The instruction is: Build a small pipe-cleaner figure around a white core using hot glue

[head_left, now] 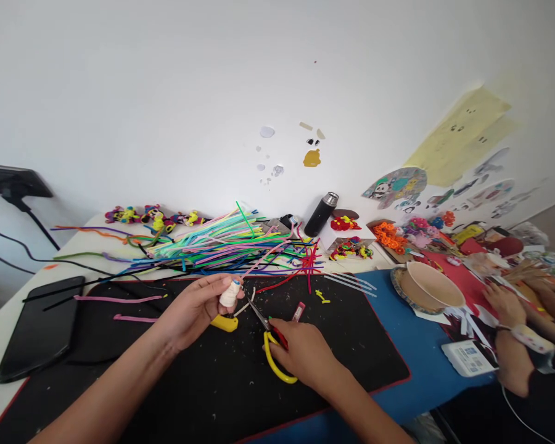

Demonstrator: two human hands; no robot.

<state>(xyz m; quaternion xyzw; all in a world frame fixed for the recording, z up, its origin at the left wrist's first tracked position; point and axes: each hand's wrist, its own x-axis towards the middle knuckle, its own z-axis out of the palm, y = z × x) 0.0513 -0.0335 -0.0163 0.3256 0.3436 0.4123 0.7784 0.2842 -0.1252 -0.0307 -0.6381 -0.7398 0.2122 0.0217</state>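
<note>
two bare forearms are reaching in from the bottom edge over the black mat (176, 394), which is lying on the tabletop (0, 333). the right hand (305, 354) is resting low on the mat, its grip curling through the yellow handles of the scissors (274, 351), blades pointing up and left and slightly parted. just beyond, the left hand (192, 311) is hovering above the mat, its grip pinching a small white wrapped piece (230, 293) between thumb and fingertips, right beside the scissor tips. a yellow cutter (225, 322) is lying on the mat just under that hand, and a small red tube (298, 311) is sitting near the right hand. pink pipe cleaners (113, 299) are lying on the mat's left part, with a dark tablet (39, 330) off its left edge. over on the right, another person's hands (506, 305) are working beside a paper bowl (432, 285) on a blue mat (420, 364). farther back, a big heap of coloured pipe cleaners (231, 243) is spreading across the tabletop, a black bottle (321, 214) is leaning by the wall, and small finished figures (150, 216) are lining the far edge. stickers (398, 185) are dotting the white wall.
</note>
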